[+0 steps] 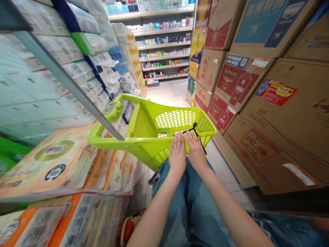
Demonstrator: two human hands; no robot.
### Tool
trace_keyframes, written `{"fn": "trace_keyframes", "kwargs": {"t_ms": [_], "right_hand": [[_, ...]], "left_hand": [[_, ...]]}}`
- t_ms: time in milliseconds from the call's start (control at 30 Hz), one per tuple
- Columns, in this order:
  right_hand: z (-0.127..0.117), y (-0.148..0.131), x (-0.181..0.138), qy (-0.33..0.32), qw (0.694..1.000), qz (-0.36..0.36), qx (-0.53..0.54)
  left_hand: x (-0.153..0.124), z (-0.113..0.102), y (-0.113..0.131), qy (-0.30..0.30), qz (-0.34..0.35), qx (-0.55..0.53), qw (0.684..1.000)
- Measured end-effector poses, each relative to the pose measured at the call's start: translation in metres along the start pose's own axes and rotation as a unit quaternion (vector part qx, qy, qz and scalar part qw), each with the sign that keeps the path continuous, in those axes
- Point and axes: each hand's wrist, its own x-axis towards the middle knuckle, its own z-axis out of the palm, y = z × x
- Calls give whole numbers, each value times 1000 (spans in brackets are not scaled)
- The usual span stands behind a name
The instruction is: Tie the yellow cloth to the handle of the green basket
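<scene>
A grey pole (pixel 70 84) is slanting close past us at the upper left, its lower end meeting the rim of a shopping cart (pixel 144 142). The lime-green plastic cart is standing just before our knees (pixel 177 209), its walls pierced with small holes. Our left hand (pixel 177 151) and right hand (pixel 195 147) are lying flat side by side, fingers straight, by its near rim; we cannot tell whether the right is pressing the black strap (pixel 194 126) beside it. Pale tiled floor (pixel 177 92) is opening beyond the cart toward shelves (pixel 164 45), narrowing beside stacked cardboard boxes (pixel 239 82) on the right. Wrapped packs (pixel 64 164) are crowding the left.
</scene>
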Motion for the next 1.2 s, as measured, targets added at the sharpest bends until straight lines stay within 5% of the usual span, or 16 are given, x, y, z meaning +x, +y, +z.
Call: {"fn": "trace_keyframes", "kwargs": {"t_ms": [167, 433, 600, 767, 867, 1000, 1200], "right_hand": [[-19, 44, -2, -7, 1000, -10, -8], [-35, 135, -5, 48, 993, 110, 16], [-26, 98, 0, 66, 987, 145, -8], [-2, 16, 5, 23, 999, 39, -11], [2, -3, 5, 10, 1000, 17, 10], [-8, 13, 3, -20, 1000, -11, 19], [-27, 74, -1, 4, 1000, 18, 4]], "left_hand": [[-1, -2, 0, 2, 2, -6, 1000], [-1, -2, 0, -1, 10, -8, 1000], [-1, 2, 0, 12, 1, -6, 1000], [0, 0, 0, 6, 1, -4, 1000], [1, -2, -1, -8, -1, 3, 1000], [0, -4, -1, -4, 6, 1, 1000], [-1, -4, 0, 3, 7, 3, 1000]]}}
